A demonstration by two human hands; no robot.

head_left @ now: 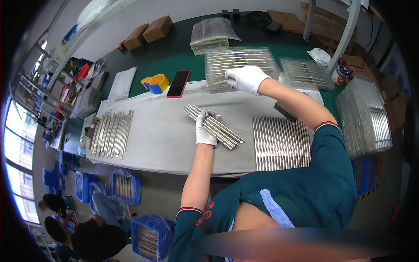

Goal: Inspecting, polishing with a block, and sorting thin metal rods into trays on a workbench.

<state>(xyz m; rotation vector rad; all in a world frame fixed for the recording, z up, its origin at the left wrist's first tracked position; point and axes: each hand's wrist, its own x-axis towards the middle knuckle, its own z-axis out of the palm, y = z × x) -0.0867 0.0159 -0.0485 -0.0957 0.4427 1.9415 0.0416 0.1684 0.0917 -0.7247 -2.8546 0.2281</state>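
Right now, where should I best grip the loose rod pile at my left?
Probably at mid-length, a few together, from the right of the loose rod pile: they lie nearly parallel, pointing away from you, and grey cloth borders that side.

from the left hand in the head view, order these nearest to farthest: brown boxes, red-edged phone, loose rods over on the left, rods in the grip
1. Held rods: in the left hand itself.
2. Red-edged phone: ahead, slightly left.
3. Loose rods: off to the left.
4. Brown boxes: ahead and left, well beyond the phone.
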